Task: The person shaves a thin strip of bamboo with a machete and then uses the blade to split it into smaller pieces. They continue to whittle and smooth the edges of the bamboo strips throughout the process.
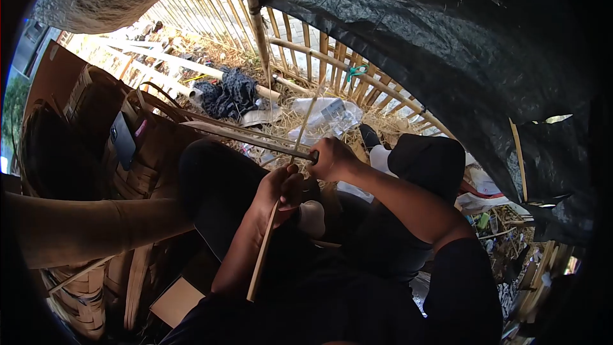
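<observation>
My left hand is closed around a thin bamboo strip. The strip slants from near my left forearm up past my fingers toward the fence. My right hand grips the dark handle end of a long knife, whose blade points left over my knee. Just above my left hand, the blade crosses the strip and appears to touch it. Fingers hide part of the handle.
A thick bamboo pole lies at my left, beside woven baskets with a phone on them. Ahead are a crumpled black cloth, plastic bags and a bamboo fence. A dark tarp hangs overhead and right.
</observation>
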Demonstrator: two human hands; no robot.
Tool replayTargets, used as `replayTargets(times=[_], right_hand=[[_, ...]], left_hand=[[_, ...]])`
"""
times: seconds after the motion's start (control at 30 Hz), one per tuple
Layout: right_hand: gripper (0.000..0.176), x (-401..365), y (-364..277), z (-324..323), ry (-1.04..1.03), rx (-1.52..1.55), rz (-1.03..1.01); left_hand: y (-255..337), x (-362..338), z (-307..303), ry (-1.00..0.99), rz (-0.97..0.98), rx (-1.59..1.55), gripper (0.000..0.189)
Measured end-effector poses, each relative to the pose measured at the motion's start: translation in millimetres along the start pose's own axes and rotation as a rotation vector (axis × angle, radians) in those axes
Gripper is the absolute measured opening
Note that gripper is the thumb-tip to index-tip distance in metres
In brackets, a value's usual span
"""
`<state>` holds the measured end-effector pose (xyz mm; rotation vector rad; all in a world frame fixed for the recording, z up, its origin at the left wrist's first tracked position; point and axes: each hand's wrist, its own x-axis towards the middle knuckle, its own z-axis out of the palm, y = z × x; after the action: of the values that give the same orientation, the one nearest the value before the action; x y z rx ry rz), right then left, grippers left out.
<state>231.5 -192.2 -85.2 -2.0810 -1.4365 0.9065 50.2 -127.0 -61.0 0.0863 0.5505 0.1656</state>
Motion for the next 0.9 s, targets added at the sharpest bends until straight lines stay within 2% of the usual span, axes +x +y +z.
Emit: replayTargets(times=[0.1,0.4,0.53,0.6,0.67,0.73,0.83,0.87,0.9], right_hand=[[0.024,12.9,3.6,5.1,0.053,-0.086,-0.005],[0.023,46.9,-17.4,9.0,-0.025,-0.244,-0.033],[0.031,89.7,33.8,-5.3,0.129,-0.274,0.246],[0.032,102.0,65.0,-23.4,0.139,-0.279,0.385],[0.037,102.7,81.2,-32.7,0.146,-0.233,0.512],[0.045,98.7,90.3,-31.2,0.109,-0.22,0.554],[0.048,93.1,81.3,-15.4,0.032,-0.201,0.45],[0.044,89.2,69.3,-13.8,-0.059,-0.201,0.391],[0.04,82.4,66.0,-5.9,-0.064,-0.144,0.259]], left_hand=[[-3.6,0.4,-6.6,-0.027,0.024,-0.048,0.023],[4.9,-2.5,-12.4,0.026,0.157,-0.057,0.021],[-2.8,-14.1,-12.7,-0.116,0.078,-0.091,0.022],[-4.1,-16.3,-12.5,-0.219,-0.045,-0.184,0.024],[-3.6,-12.9,-18.2,-0.245,-0.067,-0.201,0.025],[-2.0,-9.6,-20.0,-0.249,-0.07,-0.228,0.024],[1.7,-7.6,-22.0,-0.222,-0.012,-0.115,0.024],[2.2,-6.2,-22.0,-0.224,-0.011,-0.114,0.024],[1.5,-4.5,-22.0,-0.195,0.01,-0.126,0.024]])
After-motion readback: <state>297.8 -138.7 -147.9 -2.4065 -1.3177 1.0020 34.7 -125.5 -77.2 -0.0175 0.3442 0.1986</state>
